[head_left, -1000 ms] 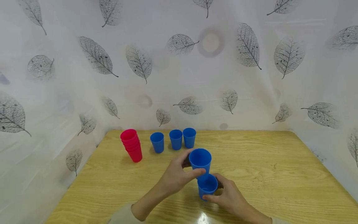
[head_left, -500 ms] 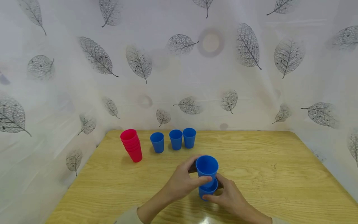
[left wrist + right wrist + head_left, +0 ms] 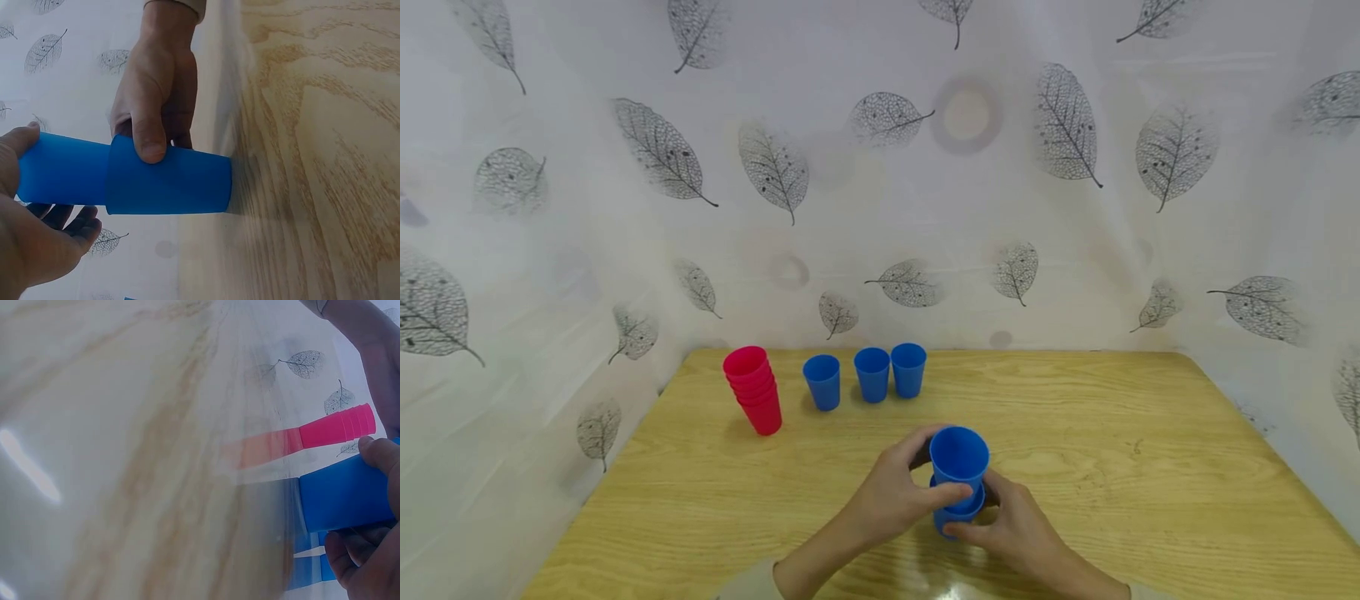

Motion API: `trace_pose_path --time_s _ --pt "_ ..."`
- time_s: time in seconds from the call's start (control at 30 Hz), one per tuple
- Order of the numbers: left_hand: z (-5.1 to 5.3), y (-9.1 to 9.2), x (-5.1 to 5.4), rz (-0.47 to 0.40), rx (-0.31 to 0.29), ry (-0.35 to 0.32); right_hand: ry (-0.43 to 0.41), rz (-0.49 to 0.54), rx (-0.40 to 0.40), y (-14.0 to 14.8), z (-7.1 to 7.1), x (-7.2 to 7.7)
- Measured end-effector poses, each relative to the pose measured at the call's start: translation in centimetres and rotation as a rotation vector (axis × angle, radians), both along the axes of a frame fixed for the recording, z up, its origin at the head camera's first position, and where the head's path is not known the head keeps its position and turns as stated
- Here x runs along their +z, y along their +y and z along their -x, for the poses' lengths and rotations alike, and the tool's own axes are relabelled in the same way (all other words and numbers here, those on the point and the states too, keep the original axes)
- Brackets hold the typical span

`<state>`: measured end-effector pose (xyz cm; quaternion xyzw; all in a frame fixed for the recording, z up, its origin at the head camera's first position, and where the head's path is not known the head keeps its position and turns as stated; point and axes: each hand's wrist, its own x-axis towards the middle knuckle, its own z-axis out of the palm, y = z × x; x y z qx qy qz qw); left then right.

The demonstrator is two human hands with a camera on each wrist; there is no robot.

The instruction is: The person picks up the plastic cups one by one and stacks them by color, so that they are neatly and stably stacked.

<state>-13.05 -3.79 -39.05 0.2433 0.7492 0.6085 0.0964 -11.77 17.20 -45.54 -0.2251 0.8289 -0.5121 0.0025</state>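
Observation:
My left hand [image 3: 891,492] grips a blue cup [image 3: 959,454] near its rim, thumb in front and fingers behind. The base of that cup sits inside the mouth of a second blue cup [image 3: 950,525], which stands upright on the table. Around this lower cup curl the thumb and fingers of my right hand [image 3: 1018,525]. From the left wrist view, the upper cup [image 3: 65,169] is partly sunk into the lower cup [image 3: 181,184]. The right wrist view has the lower cup [image 3: 350,494] resting on the tabletop, its upper part cut off by the frame edge.
A stack of nested red cups [image 3: 760,400] stands at the back left of the wooden table [image 3: 1112,450]. Right of it are three separate blue cups: one [image 3: 823,383], another [image 3: 872,375] and a third [image 3: 908,371]. A leaf-patterned sheet [image 3: 880,208] hangs behind the table.
My left hand has moved right and down, lowering its blue cup into the mouth of the other. The right hand and lower cup have stayed in place.

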Motion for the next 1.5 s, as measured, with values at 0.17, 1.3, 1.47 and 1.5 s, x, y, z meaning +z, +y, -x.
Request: trace_pose_path --time_s 0.17,1.3,1.47,1.5 --pt "0.0 0.2 -0.3 0.003 0.002 -0.011 0.006 0.001 -0.001 0.1 0.0 0.0" --pt "-0.1 -0.4 -1.1 0.017 0.085 0.012 0.036 0.003 -0.02 -0.1 -0.2 -0.3" --pt "0.2 -1.2 -1.5 0.008 0.115 0.025 0.025 -0.013 -0.044 -0.1 -0.2 -0.3" --pt "0.3 -1.4 -1.6 0.007 0.122 0.03 0.024 -0.015 -0.047 -0.1 -0.2 -0.3"
